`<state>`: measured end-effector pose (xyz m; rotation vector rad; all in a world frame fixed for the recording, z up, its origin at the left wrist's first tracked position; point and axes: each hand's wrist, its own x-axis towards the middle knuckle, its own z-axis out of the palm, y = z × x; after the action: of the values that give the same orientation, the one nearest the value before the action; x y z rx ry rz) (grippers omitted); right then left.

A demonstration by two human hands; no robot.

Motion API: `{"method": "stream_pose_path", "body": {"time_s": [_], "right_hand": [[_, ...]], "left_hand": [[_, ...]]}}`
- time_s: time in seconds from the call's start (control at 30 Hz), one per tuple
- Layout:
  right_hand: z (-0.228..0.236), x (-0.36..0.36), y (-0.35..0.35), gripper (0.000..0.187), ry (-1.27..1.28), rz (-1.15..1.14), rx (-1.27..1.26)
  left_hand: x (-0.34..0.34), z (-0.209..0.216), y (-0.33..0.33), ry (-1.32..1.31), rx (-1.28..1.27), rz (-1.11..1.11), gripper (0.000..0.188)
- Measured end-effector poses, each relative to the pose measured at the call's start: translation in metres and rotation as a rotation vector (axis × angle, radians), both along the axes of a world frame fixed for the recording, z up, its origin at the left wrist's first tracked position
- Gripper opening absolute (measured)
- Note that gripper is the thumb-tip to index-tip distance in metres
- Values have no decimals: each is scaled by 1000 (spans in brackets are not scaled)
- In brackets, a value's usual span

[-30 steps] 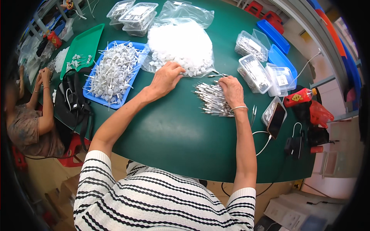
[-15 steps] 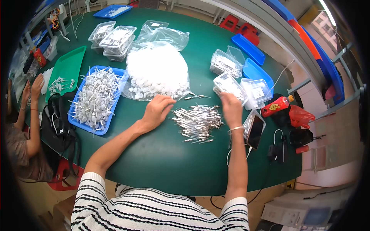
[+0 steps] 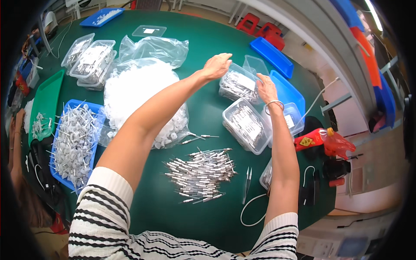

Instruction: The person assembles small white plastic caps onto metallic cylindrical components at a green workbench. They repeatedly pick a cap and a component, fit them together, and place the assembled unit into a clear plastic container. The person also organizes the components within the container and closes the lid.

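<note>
My left hand (image 3: pixel 218 66) is stretched out by the far left corner of a clear plastic box (image 3: pixel 239 85) filled with small thin white-and-metal parts. Its fingers are extended and nothing shows in them. My right hand (image 3: pixel 267 89) is at the right edge of the same box, fingers out and thumb side toward it; whether they press on the wall I cannot tell. Just nearer stands a second clear box (image 3: pixel 246 125) of similar parts. A loose pile of these thin parts (image 3: pixel 201 175) lies on the green table, close to a pair of tweezers (image 3: pixel 247 185).
A large bag of white caps (image 3: pixel 138 86) lies left of centre, partly behind my left forearm. Beside it are a blue tray of capped parts (image 3: pixel 76 143), a green tray (image 3: pixel 45 102) and stacked clear boxes (image 3: pixel 93 63). Blue trays (image 3: pixel 272 56) and a red bottle (image 3: pixel 310 139) stand at right.
Both hands have moved away from the pile, forward to the far clear box: the left far forward and right, the right forward. My view has shifted, and the tweezers now show.
</note>
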<state>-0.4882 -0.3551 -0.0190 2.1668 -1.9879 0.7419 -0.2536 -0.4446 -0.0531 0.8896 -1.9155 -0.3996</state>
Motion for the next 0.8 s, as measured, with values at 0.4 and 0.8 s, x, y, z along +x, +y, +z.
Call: {"method": "stream_pose_path", "body": {"time_s": [0.4,0.8], "right_hand": [[-31,-7,-2,33,41,76,-3],[-41,2,15,36,49,33,18]], "left_hand": [[-24,-20,-5,-30,395,-65,28],[-38,-44,-17,328,608,-11,19]]}}
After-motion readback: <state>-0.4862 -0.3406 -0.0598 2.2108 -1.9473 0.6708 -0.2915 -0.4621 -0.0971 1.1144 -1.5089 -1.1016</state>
